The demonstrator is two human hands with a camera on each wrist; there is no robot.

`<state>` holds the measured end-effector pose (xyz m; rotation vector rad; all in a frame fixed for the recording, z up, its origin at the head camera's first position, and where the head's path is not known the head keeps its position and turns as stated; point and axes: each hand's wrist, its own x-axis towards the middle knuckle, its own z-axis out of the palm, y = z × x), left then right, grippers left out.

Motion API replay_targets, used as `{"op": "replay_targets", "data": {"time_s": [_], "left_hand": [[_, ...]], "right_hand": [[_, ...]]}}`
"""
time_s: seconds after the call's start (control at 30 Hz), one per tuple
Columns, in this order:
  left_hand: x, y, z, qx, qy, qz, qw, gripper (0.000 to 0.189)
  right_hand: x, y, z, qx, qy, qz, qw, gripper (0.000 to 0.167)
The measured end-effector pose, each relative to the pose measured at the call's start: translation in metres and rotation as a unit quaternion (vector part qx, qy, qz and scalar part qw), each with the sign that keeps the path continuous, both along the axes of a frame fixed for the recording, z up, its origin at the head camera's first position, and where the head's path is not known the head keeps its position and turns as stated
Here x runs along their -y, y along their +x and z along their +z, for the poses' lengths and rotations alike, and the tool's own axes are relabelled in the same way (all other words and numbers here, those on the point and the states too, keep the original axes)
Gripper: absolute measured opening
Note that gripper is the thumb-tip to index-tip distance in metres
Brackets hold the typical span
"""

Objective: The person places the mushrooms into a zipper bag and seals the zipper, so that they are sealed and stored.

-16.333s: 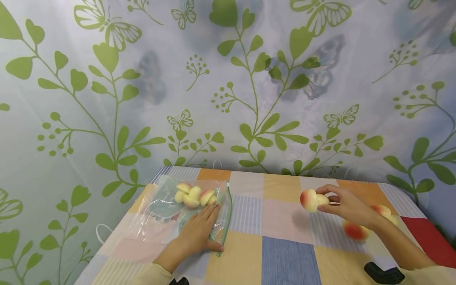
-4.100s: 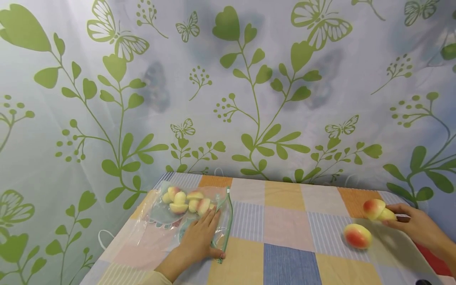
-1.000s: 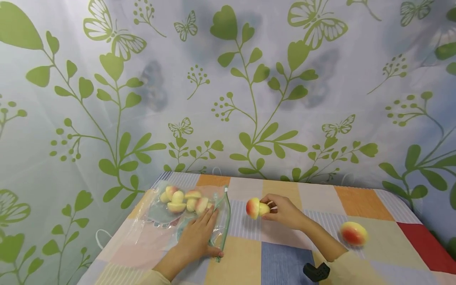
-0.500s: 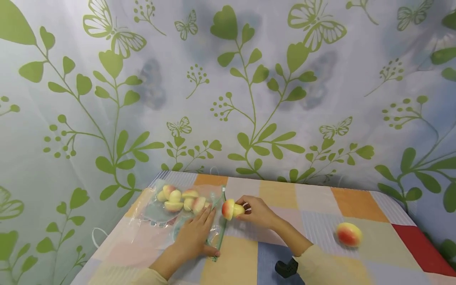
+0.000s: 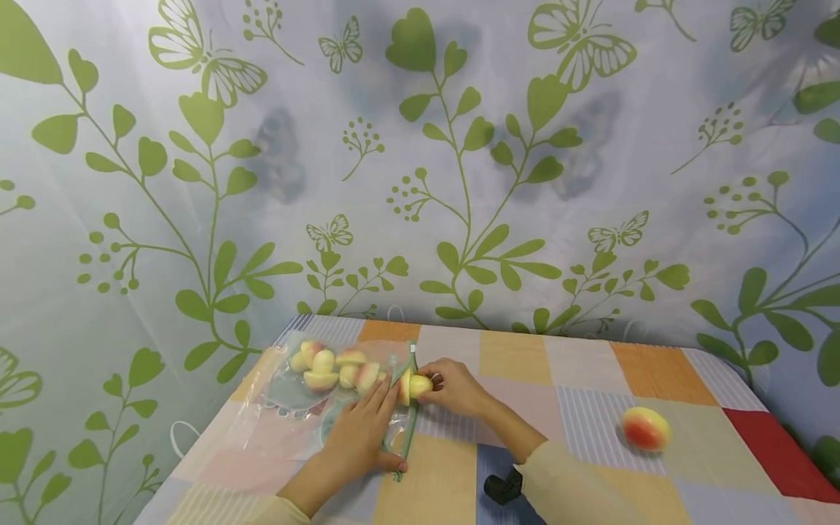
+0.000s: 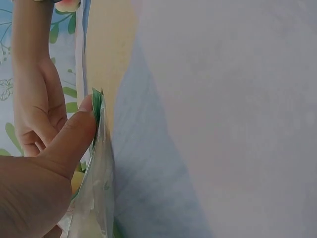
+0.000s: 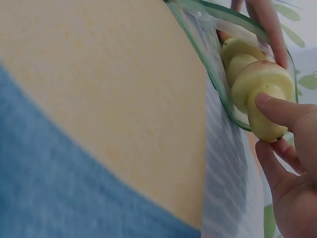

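A clear zip bag (image 5: 411,430) with a green closure strip and teal print lies on the left of the table. Inside it are several toy mushrooms (image 5: 320,380) with pale yellow stems and red-tinged caps. My left hand (image 5: 357,436) rests over the bag's mouth end, fingers straight, its thumb (image 6: 74,134) against the green strip at the near corner. My right hand (image 5: 454,390) pinches another toy mushroom (image 7: 266,119) by its stem between thumb and fingers. That mushroom's cap is in the open mouth of the bag, the stem pointing out to the right.
One more toy mushroom (image 5: 645,429), red and yellow, lies on the right side of the patchwork tablecloth (image 5: 525,419). Behind the table hangs a pale curtain (image 5: 367,182) with green leaves and butterflies. A black wrist device (image 5: 504,487) sits by the right sleeve.
My right hand has brought the mushroom leftwards from the table's right side into the bag's mouth. Earlier, another mushroom went the same way. The left hand has stayed on the bag.
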<state>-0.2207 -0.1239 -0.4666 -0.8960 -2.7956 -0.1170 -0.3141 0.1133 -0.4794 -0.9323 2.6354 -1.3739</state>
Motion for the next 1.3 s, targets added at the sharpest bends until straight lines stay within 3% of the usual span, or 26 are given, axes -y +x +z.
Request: {"op": "replay_targets", "data": {"time_s": [0.37,0.83,1.3], "left_hand": [[-0.001,-0.002,0.0,-0.015,0.004,-0.013,0.9998,0.134],[-0.003,0.0,0.004,-0.003,-0.001,-0.013,0.9999,0.131],[-0.002,-0.002,0.0,-0.001,-0.006,-0.003,1.0,0.132]], "right_hand": [[0.021,-0.004,-0.005,-0.001,-0.002,-0.014,0.9999,0.033],[0.02,-0.004,-0.012,0.035,-0.012,0.006,0.9993,0.028],[0.028,-0.006,-0.014,0.048,-0.025,0.004,0.9985,0.021]]}}
